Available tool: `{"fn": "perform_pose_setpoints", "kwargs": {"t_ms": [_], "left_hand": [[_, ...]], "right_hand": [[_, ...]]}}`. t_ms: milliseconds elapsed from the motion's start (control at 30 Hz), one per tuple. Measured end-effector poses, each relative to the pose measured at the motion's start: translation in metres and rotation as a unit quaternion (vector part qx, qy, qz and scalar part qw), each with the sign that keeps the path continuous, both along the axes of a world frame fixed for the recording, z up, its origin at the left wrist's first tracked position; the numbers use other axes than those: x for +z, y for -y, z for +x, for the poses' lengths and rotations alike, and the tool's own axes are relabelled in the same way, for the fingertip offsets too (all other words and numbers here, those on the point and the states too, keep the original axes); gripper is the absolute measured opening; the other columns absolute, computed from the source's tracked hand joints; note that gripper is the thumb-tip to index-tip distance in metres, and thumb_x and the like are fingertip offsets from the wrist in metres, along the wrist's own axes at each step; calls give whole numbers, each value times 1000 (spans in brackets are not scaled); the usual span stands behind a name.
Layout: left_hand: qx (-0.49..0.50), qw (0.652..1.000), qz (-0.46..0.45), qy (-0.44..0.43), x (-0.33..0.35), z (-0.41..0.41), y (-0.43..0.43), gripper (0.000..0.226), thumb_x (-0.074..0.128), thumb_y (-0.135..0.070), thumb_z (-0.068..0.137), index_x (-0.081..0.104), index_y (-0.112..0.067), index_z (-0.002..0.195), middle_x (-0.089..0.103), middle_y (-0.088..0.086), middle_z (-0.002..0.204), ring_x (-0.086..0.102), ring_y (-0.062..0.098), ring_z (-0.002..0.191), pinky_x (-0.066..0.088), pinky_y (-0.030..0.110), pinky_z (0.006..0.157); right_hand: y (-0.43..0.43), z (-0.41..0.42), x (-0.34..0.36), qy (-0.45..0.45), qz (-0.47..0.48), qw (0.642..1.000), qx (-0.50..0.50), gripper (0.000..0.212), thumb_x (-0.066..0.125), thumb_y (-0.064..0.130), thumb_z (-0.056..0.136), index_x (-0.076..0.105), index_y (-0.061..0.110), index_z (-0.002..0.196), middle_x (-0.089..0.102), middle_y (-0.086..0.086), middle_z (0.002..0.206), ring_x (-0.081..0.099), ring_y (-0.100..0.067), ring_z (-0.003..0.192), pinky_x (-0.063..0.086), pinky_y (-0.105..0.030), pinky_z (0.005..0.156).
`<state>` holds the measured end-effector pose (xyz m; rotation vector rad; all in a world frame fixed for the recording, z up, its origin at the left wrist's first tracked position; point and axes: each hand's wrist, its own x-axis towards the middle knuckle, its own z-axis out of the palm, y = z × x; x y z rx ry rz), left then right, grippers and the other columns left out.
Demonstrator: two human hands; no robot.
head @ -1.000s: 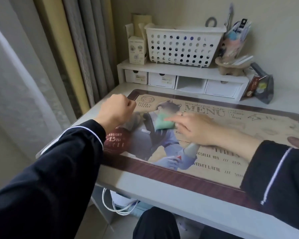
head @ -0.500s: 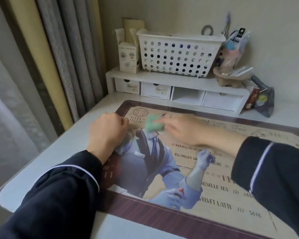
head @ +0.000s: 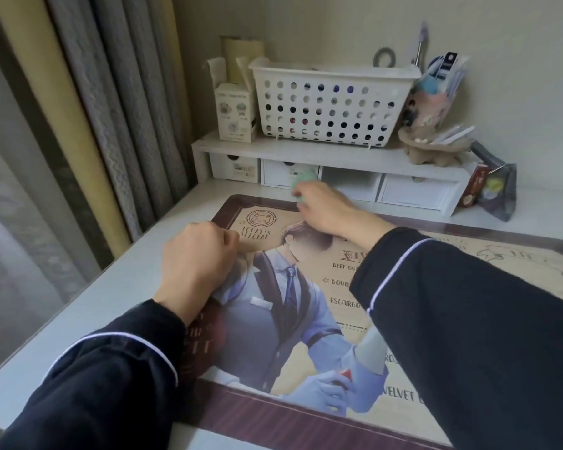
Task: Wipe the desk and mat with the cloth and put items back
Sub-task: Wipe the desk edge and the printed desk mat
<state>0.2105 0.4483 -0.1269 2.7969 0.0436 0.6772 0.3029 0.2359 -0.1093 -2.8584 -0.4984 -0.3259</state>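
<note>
The pale green cloth (head: 298,187), blurred, is bunched in the fingers of the right hand (head: 329,212) at the far edge of the printed mat (head: 342,306), over the narrow strip of white table (head: 111,297) before the drawer shelf (head: 306,155). The left hand (head: 197,261) rests as an empty fist on the mat's left part. Bare table runs along the mat's left edge, beside the curtain (head: 117,108).

Grey curtains (head: 127,108), cream wall (head: 338,27), white shelf (head: 306,156)
</note>
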Motion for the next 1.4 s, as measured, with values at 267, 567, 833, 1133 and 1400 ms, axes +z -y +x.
{"fn": "perform_pose_setpoints", "kwargs": {"t_ms": [267, 567, 833, 1133, 1400], "left_hand": [[-3, 1000, -3, -3, 1, 0, -1, 41, 40, -32, 89, 36, -17, 50, 30, -2, 55, 39, 28, 57, 31, 31, 55], [7, 1000, 5, -8, 1, 0, 0, 42, 40, -33, 89, 37, -16, 51, 32, -2, 55, 38, 26, 55, 26, 31, 52], [9, 1000, 3, -8, 3, 0, 0, 42, 40, -32, 89, 36, -15, 51, 35, 1, 58, 39, 29, 60, 29, 31, 55], [8, 1000, 4, -6, 2, -1, 0, 42, 40, -32, 88, 35, -16, 50, 29, -3, 54, 38, 28, 58, 28, 31, 55], [4, 1000, -6, -4, 2, -4, 1, 42, 41, -31, 89, 38, -16, 51, 34, -1, 55, 39, 26, 55, 29, 31, 54]], "right_hand": [[46, -3, 0, 25, -41, 991, -123, 38, 45, 18, 95, 50, 30, 130, 56, -3, 111, 57, -25, 88, 44, -33, 71], [-33, -6, -5, -4, -54, 994, 100, 43, 40, 24, 100, 44, 43, 138, 53, -6, 137, 54, -31, 116, 47, -40, 87], [-54, 5, -4, -3, -25, 999, -24, 46, 42, 13, 93, 53, 37, 131, 61, -4, 123, 60, -28, 104, 46, -32, 77], [-2, 3, -2, 5, -22, 984, -175, 52, 42, 8, 93, 48, 39, 135, 62, -8, 123, 62, -28, 95, 47, -29, 71], [37, -35, -3, 17, -33, 998, 50, 43, 37, 25, 95, 51, 49, 128, 66, 18, 109, 56, 4, 57, 38, -19, 50]]}}
